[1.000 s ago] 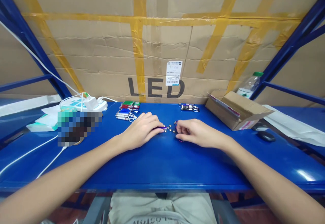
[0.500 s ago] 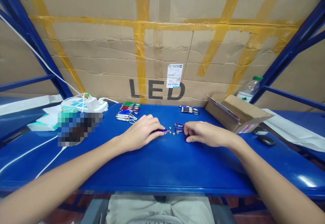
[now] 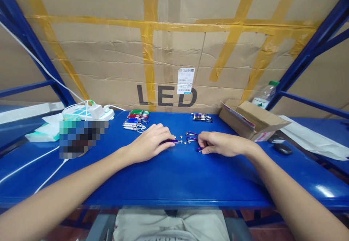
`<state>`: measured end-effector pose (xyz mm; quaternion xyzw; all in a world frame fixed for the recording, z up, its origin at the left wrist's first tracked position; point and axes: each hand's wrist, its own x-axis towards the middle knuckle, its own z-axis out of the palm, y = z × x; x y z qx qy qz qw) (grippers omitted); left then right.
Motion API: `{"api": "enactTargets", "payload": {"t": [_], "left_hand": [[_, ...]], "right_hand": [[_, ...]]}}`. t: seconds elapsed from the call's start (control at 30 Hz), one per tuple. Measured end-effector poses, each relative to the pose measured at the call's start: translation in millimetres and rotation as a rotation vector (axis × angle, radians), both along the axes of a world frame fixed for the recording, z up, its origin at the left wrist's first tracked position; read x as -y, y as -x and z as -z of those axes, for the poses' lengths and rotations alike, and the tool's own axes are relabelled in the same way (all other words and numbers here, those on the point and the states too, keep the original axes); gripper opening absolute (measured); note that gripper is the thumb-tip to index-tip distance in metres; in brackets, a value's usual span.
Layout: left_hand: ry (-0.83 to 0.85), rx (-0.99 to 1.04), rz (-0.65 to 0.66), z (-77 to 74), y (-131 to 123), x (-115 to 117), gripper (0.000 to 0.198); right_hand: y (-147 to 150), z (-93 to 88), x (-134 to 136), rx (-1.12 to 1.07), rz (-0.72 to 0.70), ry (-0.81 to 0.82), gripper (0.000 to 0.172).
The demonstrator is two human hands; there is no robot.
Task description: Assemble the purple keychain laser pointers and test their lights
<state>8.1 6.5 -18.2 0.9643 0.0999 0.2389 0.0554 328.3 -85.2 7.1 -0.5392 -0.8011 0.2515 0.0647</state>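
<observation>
My left hand [image 3: 152, 142] rests on the blue table [image 3: 174, 175] with its fingers curled over a small purple flashlight body [image 3: 172, 141]. My right hand [image 3: 219, 143] lies a little to the right, fingers pinched on a small purple piece [image 3: 200, 149]. Between the hands lie a few small silver button cells [image 3: 183, 142] and a purple carabiner clip [image 3: 191, 134].
A row of coloured keychain flashlights [image 3: 137, 119] lies behind my left hand; a dark set [image 3: 202, 117] lies further right. An open cardboard box [image 3: 252, 121], a plastic bottle [image 3: 264, 94], a black mouse [image 3: 282, 149], a power strip [image 3: 91, 112] and cables surround them. Taped cardboard forms the back wall.
My right hand has drawn back to the right, away from the button cells, uncovering the purple carabiner clip. My left hand has stayed in place.
</observation>
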Motion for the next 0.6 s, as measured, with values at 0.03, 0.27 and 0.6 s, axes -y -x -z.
{"api": "enactTargets", "payload": {"t": [0.03, 0.27, 0.6], "left_hand": [[-0.001, -0.001, 0.000, -0.2, 0, 0, 0.029], [-0.021, 0.006, 0.003, -1.2, 1, 1, 0.030], [0.002, 0.084, 0.035, -2.0, -1, 2, 0.023]], "right_hand": [[3, -0.2, -1, -0.032, -0.004, -0.005, 0.018], [29, 5.1, -2, -0.420, 0.092, -0.081, 0.034], [59, 25.1, -4, -0.887, 0.208, -0.033, 0.045]]}}
